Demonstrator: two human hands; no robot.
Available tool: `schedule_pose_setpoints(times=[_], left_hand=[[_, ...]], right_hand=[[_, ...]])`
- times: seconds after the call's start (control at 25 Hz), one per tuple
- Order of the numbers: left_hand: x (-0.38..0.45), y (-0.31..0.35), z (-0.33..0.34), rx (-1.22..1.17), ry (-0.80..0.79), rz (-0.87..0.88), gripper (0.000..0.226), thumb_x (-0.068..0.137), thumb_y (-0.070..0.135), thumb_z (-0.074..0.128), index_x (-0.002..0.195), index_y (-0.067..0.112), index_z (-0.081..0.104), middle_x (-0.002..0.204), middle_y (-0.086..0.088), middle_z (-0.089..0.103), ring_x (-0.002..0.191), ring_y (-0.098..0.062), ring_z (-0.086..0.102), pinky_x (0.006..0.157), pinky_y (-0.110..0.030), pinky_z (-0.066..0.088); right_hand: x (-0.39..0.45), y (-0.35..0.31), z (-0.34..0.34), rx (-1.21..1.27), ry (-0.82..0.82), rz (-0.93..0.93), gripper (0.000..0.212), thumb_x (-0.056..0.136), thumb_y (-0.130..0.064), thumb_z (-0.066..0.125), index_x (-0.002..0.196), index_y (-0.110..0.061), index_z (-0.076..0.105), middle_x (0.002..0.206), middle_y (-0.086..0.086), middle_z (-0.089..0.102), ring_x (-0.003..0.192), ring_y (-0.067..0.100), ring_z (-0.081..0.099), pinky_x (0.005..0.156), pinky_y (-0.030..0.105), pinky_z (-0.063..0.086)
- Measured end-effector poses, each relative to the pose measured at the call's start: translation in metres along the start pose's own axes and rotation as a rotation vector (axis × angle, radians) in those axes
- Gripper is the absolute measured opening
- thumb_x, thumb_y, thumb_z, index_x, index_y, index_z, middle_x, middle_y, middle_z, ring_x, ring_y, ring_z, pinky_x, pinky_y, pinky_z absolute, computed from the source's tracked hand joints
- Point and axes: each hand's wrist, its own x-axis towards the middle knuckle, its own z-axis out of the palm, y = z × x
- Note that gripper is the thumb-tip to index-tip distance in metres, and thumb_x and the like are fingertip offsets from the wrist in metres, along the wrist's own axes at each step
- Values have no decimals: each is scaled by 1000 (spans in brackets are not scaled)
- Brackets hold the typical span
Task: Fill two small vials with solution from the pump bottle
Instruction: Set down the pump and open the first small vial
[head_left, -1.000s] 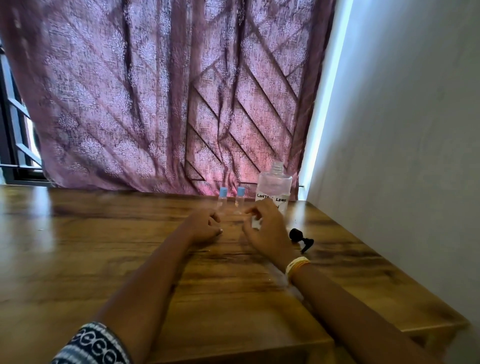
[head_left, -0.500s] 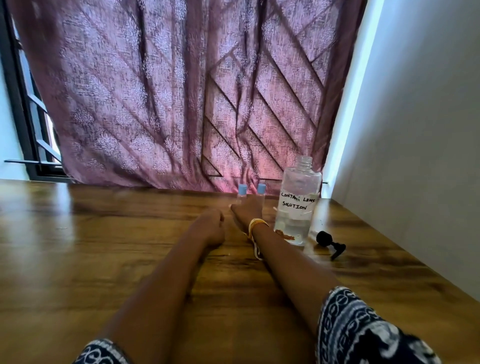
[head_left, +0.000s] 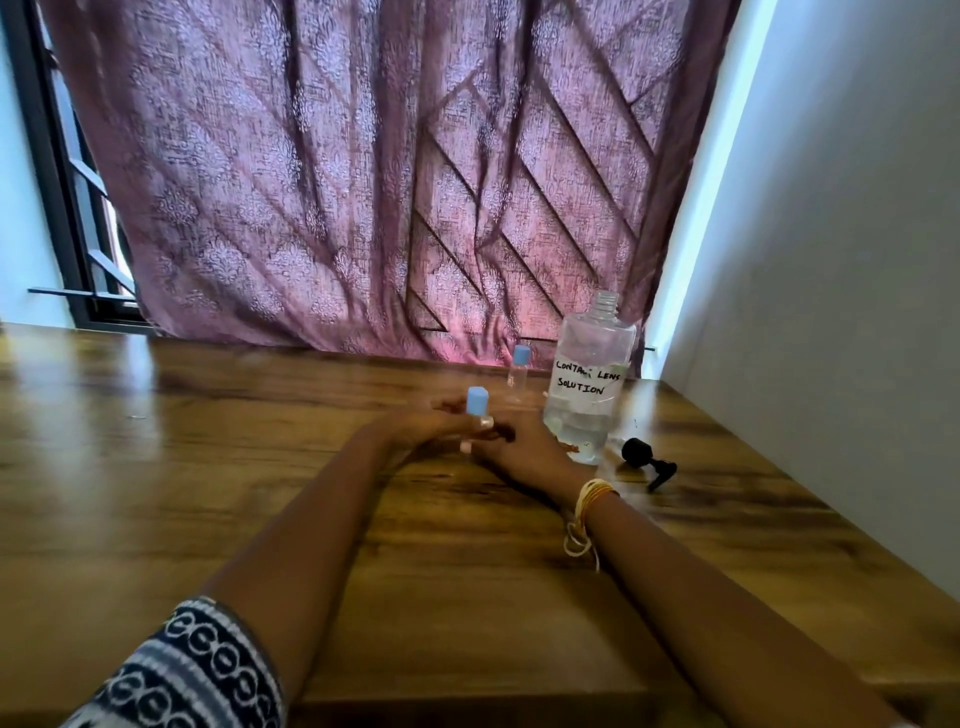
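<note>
A small clear vial with a blue cap (head_left: 476, 401) stands up between my two hands at the middle of the wooden table (head_left: 156, 467); its body is hidden by my fingers. My left hand (head_left: 415, 428) and my right hand (head_left: 527, 452) meet around it, fingers closed on it. A second blue-capped vial (head_left: 519, 370) stands farther back by the curtain. Right of my hands is the clear bottle (head_left: 589, 384), labelled "contact lens solution", with its neck open and some liquid at the bottom. Its black pump head (head_left: 647, 460) lies on the table beside it.
A purple curtain (head_left: 363, 182) hangs along the table's back edge. A white wall (head_left: 857, 260) borders the table on the right. A dark window frame (head_left: 57, 208) shows at the far left. The table's front edge runs near my forearms.
My right hand reached back to the two vials, then drew one toward me. Both hands now hold it, in front of the other vial. The camera view shifted.
</note>
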Motion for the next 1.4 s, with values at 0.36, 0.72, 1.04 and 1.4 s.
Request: schedule_pose_setpoints(times=[0.36, 0.72, 1.04, 1.4], left_hand=[[-24, -12, 17, 212, 169, 191, 29, 75, 15, 78, 103, 17, 74, 90, 4, 77, 76, -4, 69, 64, -17, 51], [-17, -7, 26, 271, 251, 136, 19, 69, 14, 82, 87, 15, 78, 70, 4, 76, 56, 1, 64, 55, -15, 48], [-18, -9, 30, 382, 299, 224, 9, 71, 15, 80, 79, 17, 78, 66, 7, 73, 57, 4, 60, 58, -12, 45], [-26, -5, 20, 389, 200, 217, 12, 68, 18, 84, 74, 26, 78, 71, 8, 76, 66, 0, 65, 65, -16, 49]], right_hand=[[-13, -15, -19, -97, -114, 4, 22, 78, -9, 69, 99, -9, 73, 96, 13, 73, 82, 20, 66, 79, 34, 54], [-10, -31, -13, 119, 338, -85, 28, 71, -19, 83, 94, -10, 70, 78, -5, 66, 63, -6, 60, 59, 7, 46], [-6, -32, -16, 163, 373, -84, 23, 69, -11, 84, 90, -8, 75, 79, 3, 73, 60, -10, 62, 63, 7, 50], [-11, -29, -20, 274, 84, -134, 40, 76, -4, 77, 114, -6, 65, 101, 8, 69, 82, 5, 64, 73, 14, 52]])
